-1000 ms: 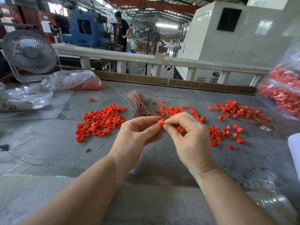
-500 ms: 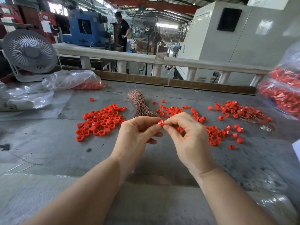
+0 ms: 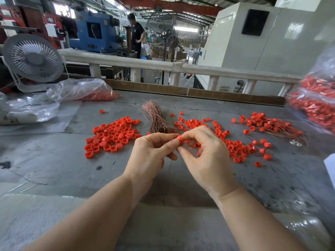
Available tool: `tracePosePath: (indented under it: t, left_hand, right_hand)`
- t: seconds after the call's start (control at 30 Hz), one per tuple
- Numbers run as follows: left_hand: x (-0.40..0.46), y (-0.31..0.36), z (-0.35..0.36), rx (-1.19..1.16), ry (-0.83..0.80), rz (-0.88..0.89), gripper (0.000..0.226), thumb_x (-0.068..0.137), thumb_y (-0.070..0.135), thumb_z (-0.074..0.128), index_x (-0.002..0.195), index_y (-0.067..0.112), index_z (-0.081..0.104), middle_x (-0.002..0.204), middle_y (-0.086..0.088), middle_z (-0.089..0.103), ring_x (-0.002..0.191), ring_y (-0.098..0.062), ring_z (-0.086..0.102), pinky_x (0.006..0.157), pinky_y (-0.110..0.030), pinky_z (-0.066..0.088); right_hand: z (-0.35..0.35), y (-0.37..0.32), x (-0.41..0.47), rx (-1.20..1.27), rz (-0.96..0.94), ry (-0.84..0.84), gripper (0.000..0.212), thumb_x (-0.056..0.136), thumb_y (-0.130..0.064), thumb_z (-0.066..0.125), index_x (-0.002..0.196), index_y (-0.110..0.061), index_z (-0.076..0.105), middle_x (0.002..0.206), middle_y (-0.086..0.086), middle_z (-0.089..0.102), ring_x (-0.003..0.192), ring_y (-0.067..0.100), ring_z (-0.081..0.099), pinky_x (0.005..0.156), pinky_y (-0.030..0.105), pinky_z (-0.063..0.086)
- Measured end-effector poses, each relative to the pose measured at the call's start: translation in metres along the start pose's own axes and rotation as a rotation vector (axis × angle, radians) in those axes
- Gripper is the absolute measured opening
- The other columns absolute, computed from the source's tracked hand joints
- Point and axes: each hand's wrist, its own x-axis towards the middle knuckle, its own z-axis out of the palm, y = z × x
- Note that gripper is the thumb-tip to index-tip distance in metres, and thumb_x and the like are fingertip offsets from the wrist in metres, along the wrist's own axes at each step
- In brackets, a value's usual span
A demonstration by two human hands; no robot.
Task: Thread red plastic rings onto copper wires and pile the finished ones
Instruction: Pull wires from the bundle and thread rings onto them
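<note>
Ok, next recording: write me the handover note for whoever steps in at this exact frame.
Left hand: pinches the red ring from its side, a thin wire hanging below it.
Right hand: pinches the same ring from the other side.
Loose rings lie left of the copper wire bundle on the table; more are scattered behind the hands.
Done: finished pile at far right, wires trailing.
Left: finish threading this ring, add it to the pile, then continue through the loose rings.
</note>
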Motion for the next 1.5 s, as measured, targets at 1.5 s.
tracePosePath:
  t: [1.5]
  left_hand:
    - [0.002,-0.001,-0.001,-0.158,-0.113,-0.133,0.017,0.061,0.022,0.069,0.076,0.015,0.069,0.062,0.0,0.066,0.056,-0.006,0.059,0.052,-0.014,0.046]
  right_hand:
    - [0.002,0.003,0.001,0.156,0.145,0.002,0.03,0.071,-0.008,0.078,0.088,-0.022,0.058,0.075,-0.014,0.06,0.07,0.005,0.058,0.062,0.019,0.047]
